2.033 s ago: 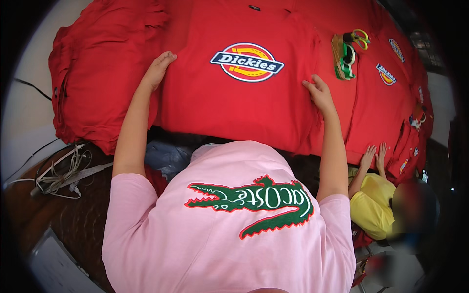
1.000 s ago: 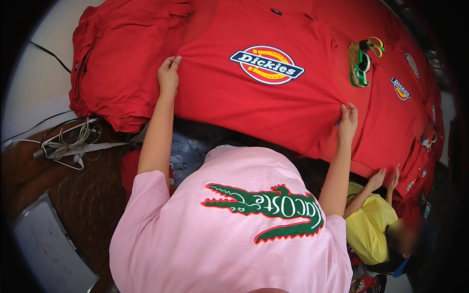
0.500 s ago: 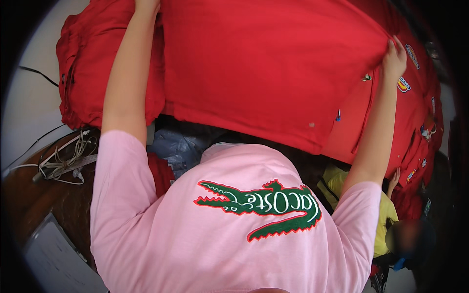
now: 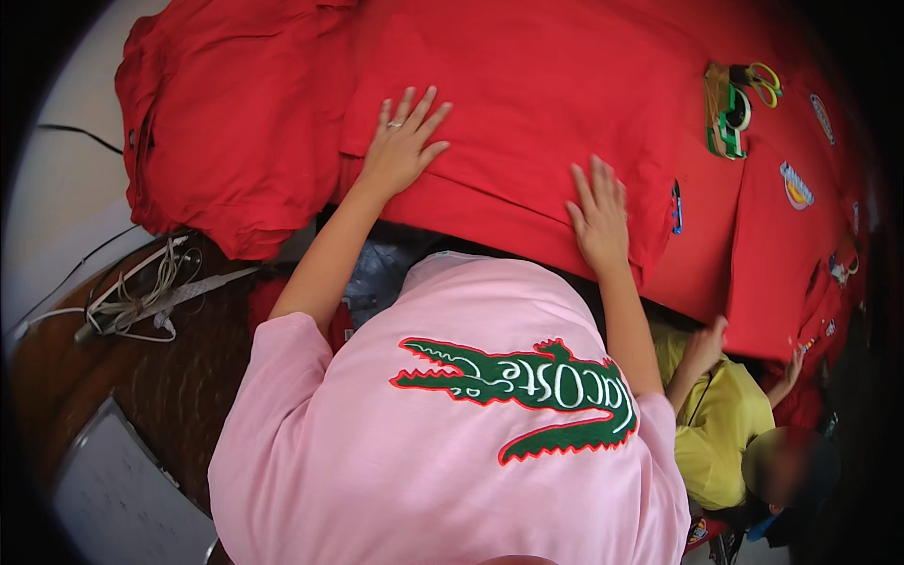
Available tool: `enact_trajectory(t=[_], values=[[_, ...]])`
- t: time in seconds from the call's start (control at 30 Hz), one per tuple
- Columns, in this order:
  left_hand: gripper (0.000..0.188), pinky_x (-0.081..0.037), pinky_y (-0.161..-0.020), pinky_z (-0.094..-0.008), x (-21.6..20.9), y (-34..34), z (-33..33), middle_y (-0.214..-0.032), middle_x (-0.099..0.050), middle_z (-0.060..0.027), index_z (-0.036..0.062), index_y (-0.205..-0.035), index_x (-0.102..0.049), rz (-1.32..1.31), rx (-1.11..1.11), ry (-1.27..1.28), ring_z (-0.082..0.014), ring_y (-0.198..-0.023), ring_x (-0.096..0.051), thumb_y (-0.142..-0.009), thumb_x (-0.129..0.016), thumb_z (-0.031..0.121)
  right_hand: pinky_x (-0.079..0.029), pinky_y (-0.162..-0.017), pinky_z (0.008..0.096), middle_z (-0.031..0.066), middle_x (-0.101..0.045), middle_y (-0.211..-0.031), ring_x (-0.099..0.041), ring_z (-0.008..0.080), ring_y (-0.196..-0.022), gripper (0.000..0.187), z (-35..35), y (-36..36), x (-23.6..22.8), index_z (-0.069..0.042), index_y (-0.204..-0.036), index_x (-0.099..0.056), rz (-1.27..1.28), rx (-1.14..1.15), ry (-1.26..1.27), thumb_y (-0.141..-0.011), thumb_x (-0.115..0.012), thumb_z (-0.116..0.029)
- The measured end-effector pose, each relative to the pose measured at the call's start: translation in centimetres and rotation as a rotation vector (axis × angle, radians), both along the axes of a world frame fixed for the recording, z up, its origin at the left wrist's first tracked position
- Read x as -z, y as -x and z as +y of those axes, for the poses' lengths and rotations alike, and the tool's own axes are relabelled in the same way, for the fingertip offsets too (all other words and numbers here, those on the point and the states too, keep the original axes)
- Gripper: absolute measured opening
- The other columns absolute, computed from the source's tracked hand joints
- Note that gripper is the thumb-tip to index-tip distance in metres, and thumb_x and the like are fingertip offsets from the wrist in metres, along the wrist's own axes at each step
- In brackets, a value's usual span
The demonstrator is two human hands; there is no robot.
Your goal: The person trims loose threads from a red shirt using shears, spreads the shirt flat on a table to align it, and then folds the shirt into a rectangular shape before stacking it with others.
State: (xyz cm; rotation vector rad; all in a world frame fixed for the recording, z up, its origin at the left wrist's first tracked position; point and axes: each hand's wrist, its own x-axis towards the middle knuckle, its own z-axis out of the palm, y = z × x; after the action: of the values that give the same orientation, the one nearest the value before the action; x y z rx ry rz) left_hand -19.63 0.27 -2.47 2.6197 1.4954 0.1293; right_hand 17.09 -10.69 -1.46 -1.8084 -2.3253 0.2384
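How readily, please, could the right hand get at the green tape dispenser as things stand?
Probably yes: the right hand looks empty, and nothing seems to block its way across red cloth to the dispenser.

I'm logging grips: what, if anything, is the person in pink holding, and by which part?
Nothing is held: the left hand and right hand lie open, palms down, over the red garment.

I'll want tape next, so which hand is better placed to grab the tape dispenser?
Probably your right hand: it is open and nearer the tape dispenser, which lies beyond it to the right. Your left hand, also open, is farther left on the red cloth.
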Motion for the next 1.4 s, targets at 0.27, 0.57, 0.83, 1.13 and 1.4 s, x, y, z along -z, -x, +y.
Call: enact_trajectory(t=[0.27,0.57,0.83,1.13,1.4], values=[[0.079,-0.011,-0.126,-0.0579,-1.5,6.4,-3.7,-0.172,-0.018,-0.0077,0.0198,-0.162,-0.032,-0.025,-0.081,0.005,-0.0359,-0.158,-0.015,-0.095,-0.063,0.047,-0.022,-0.125,0.0505,0.0142,-0.029,-0.168,-0.025,0.0346,-0.155,0.071,-6.7,-6.7,-0.7,-0.01,-0.159,-0.036,0.13,0.123,0.11,-0.093,-0.06,-0.019],[0.053,-0.035,-0.12,-0.047,-1.0,5.9,-2.7,-0.148,-0.055,-0.0071,0.0096,-0.134,-0.062,-0.169,0.031,-0.135,-0.0287,-0.139,-0.049,-0.081,-0.067,0.004,-0.041,-0.115,0.0397,0.0124,-0.061,-0.142,-0.056,0.029,-0.135,0.062,-5.6,-9.8,-0.1,-0.005,-0.137,-0.061,0.295,0.181,0.049,-0.078,-0.053,0.011],[0.011,-0.054,-0.084,-0.0253,-0.3,8.3,7.9,-0.095,-0.076,-0.0044,0.0027,-0.097,-0.072,-1.076,-0.478,0.575,-0.0121,-0.089,-0.07,-0.087,-0.076,0.005,-0.049,-0.077,0.029,0.009,-0.073,-0.086,-0.059,0.0101,-0.079,0.03,0.7,-14.1,2.9,0.002,-0.107,-0.074,0.904,0.728,0.032,-0.101,-0.069,-0.026],[0.034,-0.05,-0.072,-0.0288,0.3,7.0,11.0,-0.077,-0.068,-0.0046,0.003,-0.082,-0.069,-0.727,-0.634,0.386,-0.011,-0.073,-0.06,-0.08,-0.088,0.031,-0.047,-0.065,0.038,0.0185,-0.064,-0.07,-0.056,0.02,-0.064,0.042,1.9,-12.5,2.9,0.005,-0.092,-0.072,0.492,0.906,-0.031,-0.1,-0.067,-0.037],[0.036,-0.049,-0.071,-0.0295,0.3,7.3,11.0,-0.076,-0.067,-0.004,0.002,-0.083,-0.067,-0.697,-0.613,0.359,-0.0122,-0.072,-0.059,-0.084,-0.085,0.033,-0.048,-0.064,0.0401,0.0146,-0.063,-0.071,-0.063,0.0201,-0.067,0.04,2.3,-14.0,4.1,0.003,-0.09,-0.071,0.598,0.898,-0.067,-0.103,-0.063,-0.034]])
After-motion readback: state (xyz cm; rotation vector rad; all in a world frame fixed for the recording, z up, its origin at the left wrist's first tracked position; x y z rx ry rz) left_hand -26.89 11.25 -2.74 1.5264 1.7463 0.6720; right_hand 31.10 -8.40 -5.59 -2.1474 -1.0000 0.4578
